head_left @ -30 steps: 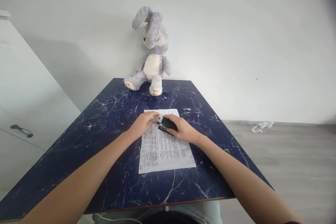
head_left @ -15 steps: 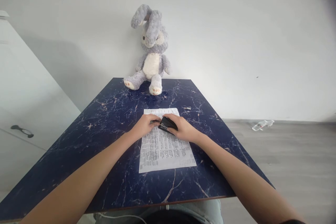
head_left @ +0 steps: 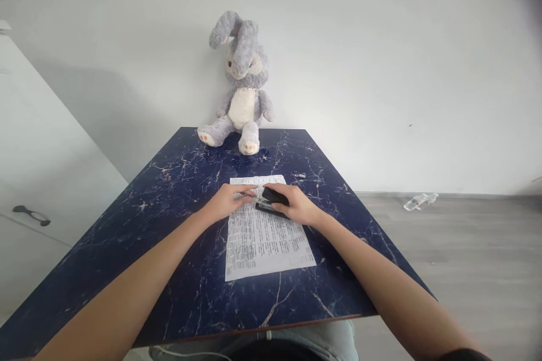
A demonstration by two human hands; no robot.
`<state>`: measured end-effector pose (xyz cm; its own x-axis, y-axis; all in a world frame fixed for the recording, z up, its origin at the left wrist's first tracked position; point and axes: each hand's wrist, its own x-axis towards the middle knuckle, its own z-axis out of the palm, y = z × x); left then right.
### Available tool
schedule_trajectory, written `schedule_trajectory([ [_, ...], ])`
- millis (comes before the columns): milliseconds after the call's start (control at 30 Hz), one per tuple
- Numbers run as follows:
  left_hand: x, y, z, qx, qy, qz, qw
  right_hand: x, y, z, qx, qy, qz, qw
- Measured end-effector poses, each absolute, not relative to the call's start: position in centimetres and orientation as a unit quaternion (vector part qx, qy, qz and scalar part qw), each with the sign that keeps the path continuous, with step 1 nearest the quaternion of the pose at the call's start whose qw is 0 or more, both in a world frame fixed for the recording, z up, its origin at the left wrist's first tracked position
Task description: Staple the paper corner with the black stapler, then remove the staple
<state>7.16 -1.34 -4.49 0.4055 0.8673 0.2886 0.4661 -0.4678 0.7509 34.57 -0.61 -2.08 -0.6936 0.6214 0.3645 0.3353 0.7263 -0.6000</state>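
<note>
- right hand [head_left: 298, 206] is curled over a black stapler [head_left: 273, 202], gripping it at the far end of a printed sheet [head_left: 265, 234].
- left hand [head_left: 228, 201] lies flat on the sheet's far left part, fingers close together, tips just beside the stapler's mouth.
- the sheet lies mid-table on the dark marbled table [head_left: 169, 248]; it looks thin, limp and likely to slide, so it is best pinned flat.
- the stapler looks rigid and small, best held across its top.
- a plush rabbit [head_left: 239, 87] sits at the far edge.

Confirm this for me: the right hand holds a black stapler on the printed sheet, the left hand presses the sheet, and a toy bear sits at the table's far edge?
Not quite: the head view shows a grey plush rabbit, not a bear.
</note>
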Motion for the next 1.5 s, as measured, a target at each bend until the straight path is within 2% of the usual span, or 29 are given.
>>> schedule_trajectory([
  [133, 6.2, -1.4, -3.7, 0.759, 0.367, 0.326, 0.428, 36.1, 0.3, -1.3, -0.243, -0.881, 0.290, 0.283],
  [200, 6.2, -1.6, -3.4, 0.751, 0.355, 0.308, 0.463, 36.4, 0.3, -0.9, -0.206, -0.891, 0.294, 0.277],
  [400, 8.4, -2.7, -3.1, 0.782, 0.347, 0.342, 0.389, 34.6, -2.0, -0.9, -0.139, -0.902, 0.297, 0.281],
  [533, 8.9, -3.3, -2.7, 0.804, 0.323, 0.313, 0.389, 33.4, -2.9, -1.5, -0.112, -0.895, 0.311, 0.298],
  [667, 7.5, -2.2, -2.5, 0.776, 0.355, 0.398, 0.337, 32.4, -3.0, -1.7, -0.194, -0.870, 0.295, 0.345],
  [767, 6.4, -0.9, -3.1, 0.682, 0.379, 0.529, 0.334, 31.5, -3.3, -1.5, -0.234, -0.885, 0.266, 0.303],
  [833, 6.0, -0.3, -3.7, 0.627, 0.404, 0.569, 0.346, 31.0, -3.7, -1.3, -0.249, -0.894, 0.257, 0.270],
  [1000, 6.2, -0.1, -4.7, 0.637, 0.418, 0.534, 0.366, 32.6, -5.3, -0.7, -0.281, -0.893, 0.256, 0.239],
  [1233, 6.8, -0.4, -4.7, 0.657, 0.395, 0.506, 0.396, 41.2, -7.0, -1.4, -0.355, -0.863, 0.262, 0.247],
  [1367, 6.5, 0.0, -5.1, 0.641, 0.391, 0.524, 0.401, 44.8, -3.7, -2.1, -0.369, -0.820, 0.297, 0.322],
  [1433, 6.1, 0.3, -5.5, 0.628, 0.390, 0.542, 0.400, 45.0, -0.9, -2.9, -0.427, -0.798, 0.245, 0.347],
  [1500, 5.8, 0.6, -5.8, 0.617, 0.389, 0.556, 0.398, 44.2, 1.8, -4.1, -0.465, -0.822, 0.172, 0.281],
])
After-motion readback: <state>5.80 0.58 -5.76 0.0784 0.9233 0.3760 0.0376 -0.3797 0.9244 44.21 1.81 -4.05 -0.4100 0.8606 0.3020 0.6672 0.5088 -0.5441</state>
